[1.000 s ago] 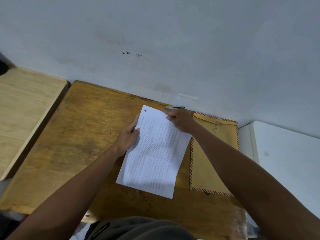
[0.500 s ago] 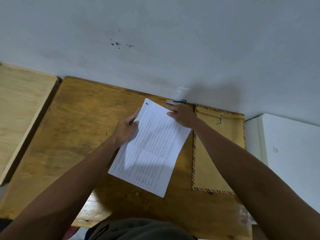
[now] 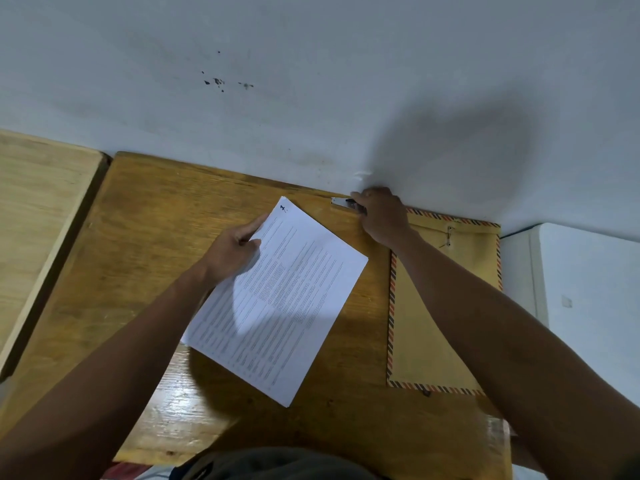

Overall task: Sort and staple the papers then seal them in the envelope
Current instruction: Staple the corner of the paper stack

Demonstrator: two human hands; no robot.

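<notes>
Head view: my two hands work at the worktop (image 3: 145, 237).
My left hand (image 3: 231, 251) holds the papers (image 3: 287, 299); my right hand (image 3: 382, 216) grabs the stapler (image 3: 343, 202) by the wall, beside the envelope (image 3: 440, 306).

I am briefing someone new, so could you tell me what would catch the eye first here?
Most striking are the white printed papers lying askew mid-desk, with the left hand holding their upper left edge. At the far edge by the wall, the right hand is on a small stapler. A brown envelope with striped edging lies to the right.
</notes>
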